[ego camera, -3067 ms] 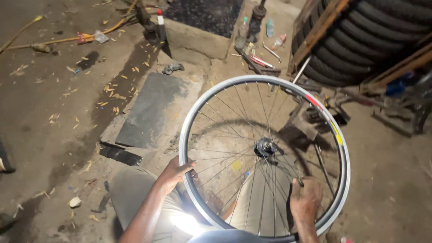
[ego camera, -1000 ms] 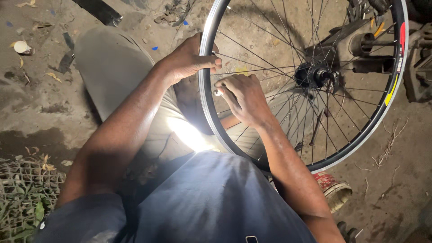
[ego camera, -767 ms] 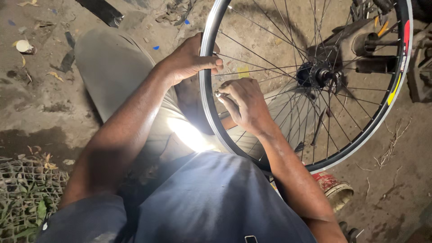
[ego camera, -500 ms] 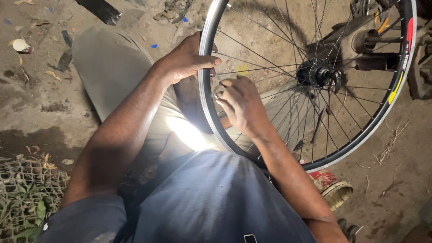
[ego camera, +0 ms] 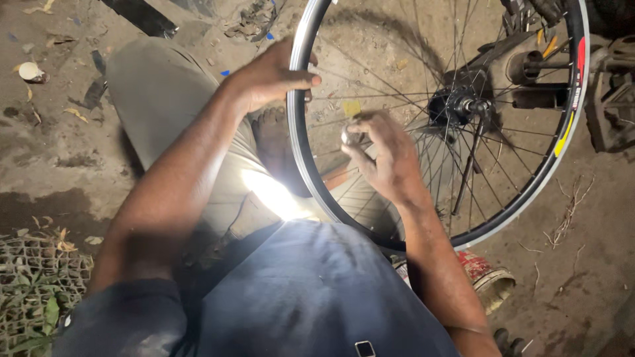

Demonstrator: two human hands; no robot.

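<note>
Two hands are seen on one bicycle wheel (ego camera: pixel 463 132), which is stood on edge on the dirt floor (ego camera: pixel 582 264) between the person's knees, so most of the upper right of the view is taken up by it. Its rim (ego camera: pixel 301 152) is black with a silver inner band, and a red and yellow sticker is carried on the far side. The hub (ego camera: pixel 460 106) is found at the middle, with thin spokes fanned out from it. The rim's near side is gripped by the left hand (ego camera: pixel 268 76), fingers curled over the top and thumb laid along the edge. The right hand (ego camera: pixel 387 158) is reached in among the spokes, fingertips pinched on a small round metal tool (ego camera: pixel 348 135), probably a spoke key, though it's too blurred to be sure. A red-banded tin (ego camera: pixel 486 277) is parked on the floor just under the wheel's lower edge. Wire mesh (ego camera: pixel 33 291) is seen at the bottom left corner.
</note>
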